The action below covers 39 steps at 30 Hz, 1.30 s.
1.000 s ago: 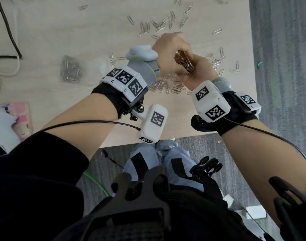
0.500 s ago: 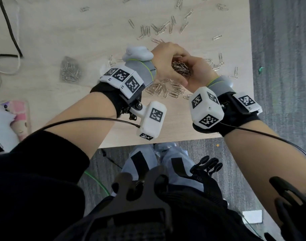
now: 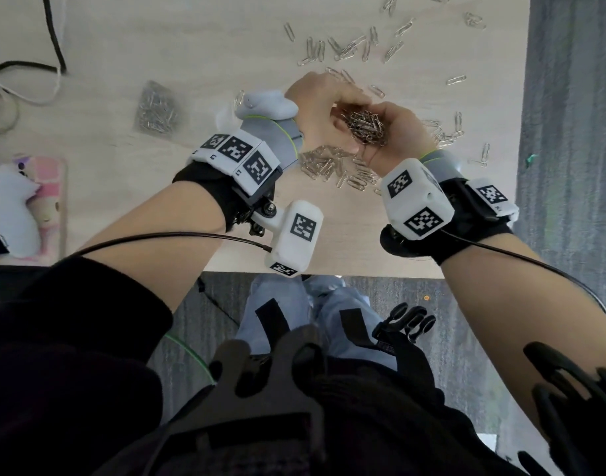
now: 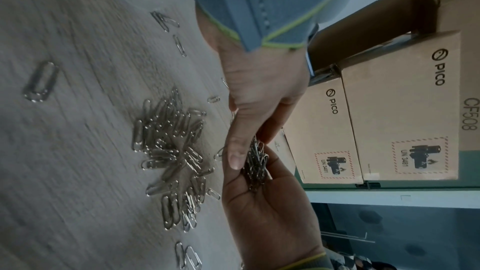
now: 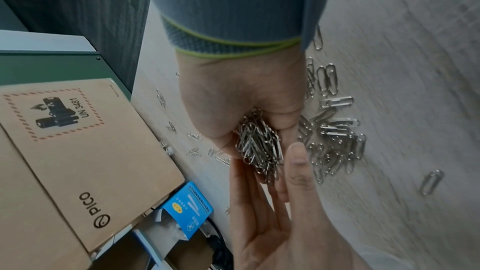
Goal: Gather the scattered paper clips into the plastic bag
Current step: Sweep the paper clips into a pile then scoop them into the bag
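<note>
Both hands are up over the bench (image 3: 105, 46), meeting in the middle. The right hand (image 3: 398, 132) is palm up and cupped around a wad of paper clips (image 3: 365, 127). The left hand (image 3: 317, 108) sits against it, fingers curled down over that same wad with the thumb lying alongside. Honestly can't tell how many clips each hand really has, since the fingers cover most of the bundle in the head view, and the wrist views only show its edge poking out between the palms (image 4: 255, 163).

Under the hands there's a loose heap of clips (image 3: 332, 166) on the bench, partly blocked by both wrists and the wrist rigs. More singles are scattered further back (image 3: 349, 46) and off to the right (image 3: 458, 123); a few at the top edge are cut off by the frame.

The plastic bag (image 3: 157, 108) lies flat on the bench well to the left, apart from both hands, with a dull grey mass of clips inside. It's clear plastic, so its outline is pretty hard to make out; whether its mouth is open I can't say.

Cardboard boxes (image 4: 389, 110) show up in the wrist views.
</note>
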Tool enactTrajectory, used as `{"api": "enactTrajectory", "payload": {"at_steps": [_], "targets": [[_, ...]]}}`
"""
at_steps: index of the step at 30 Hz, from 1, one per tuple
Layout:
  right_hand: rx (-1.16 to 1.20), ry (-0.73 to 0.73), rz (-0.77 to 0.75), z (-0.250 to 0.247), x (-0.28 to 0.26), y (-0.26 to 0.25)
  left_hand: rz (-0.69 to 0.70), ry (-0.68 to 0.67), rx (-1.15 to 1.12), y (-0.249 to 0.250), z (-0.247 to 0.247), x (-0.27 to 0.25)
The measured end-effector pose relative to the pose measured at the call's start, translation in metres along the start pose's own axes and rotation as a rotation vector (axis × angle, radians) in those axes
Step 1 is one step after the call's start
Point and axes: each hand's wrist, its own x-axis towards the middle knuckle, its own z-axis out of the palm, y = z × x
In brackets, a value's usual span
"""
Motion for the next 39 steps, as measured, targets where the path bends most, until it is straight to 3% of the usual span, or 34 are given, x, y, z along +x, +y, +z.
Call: {"api": "enactTrajectory", "payload": {"at_steps": [7,14,30,39], "targets": [[0.023,0.043,0.051,0.028,0.016,0.022,-0.086,0.168,-0.002,-0.035,-0.024,-0.019],[0.016,0.080,0.065,0.066,0.029,0.049,-0.236,0.215,0.136,-0.072,-0.075,-0.039],[0.003,0.145,0.020,0.084,0.043,0.079,-0.414,-0.051,0.340,-0.097,-0.092,-0.041],[-0.088,0.127,0.058,0.094,0.049,0.084,-0.461,-0.036,0.306,-0.090,-0.097,-0.062]]}}
